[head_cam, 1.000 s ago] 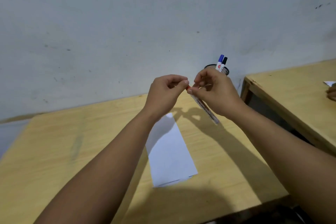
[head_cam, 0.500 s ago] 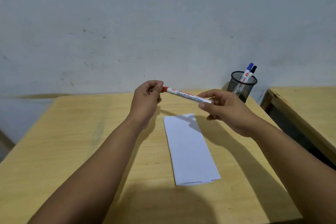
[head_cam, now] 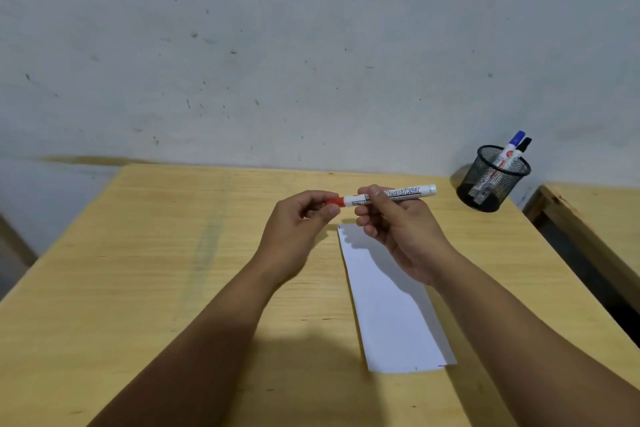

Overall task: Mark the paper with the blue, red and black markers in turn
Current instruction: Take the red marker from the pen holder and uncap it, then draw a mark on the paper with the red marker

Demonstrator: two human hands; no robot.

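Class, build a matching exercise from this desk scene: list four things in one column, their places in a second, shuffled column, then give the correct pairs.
Things:
1. red marker
2. blue marker
3. paper
4. mesh pen cup

Places:
A. lying flat on the desk
B. standing at the desk's far right corner
C. held level between both hands
D. upright inside the cup

Pairs: 1-C, 2-D, 3-A, 4-B
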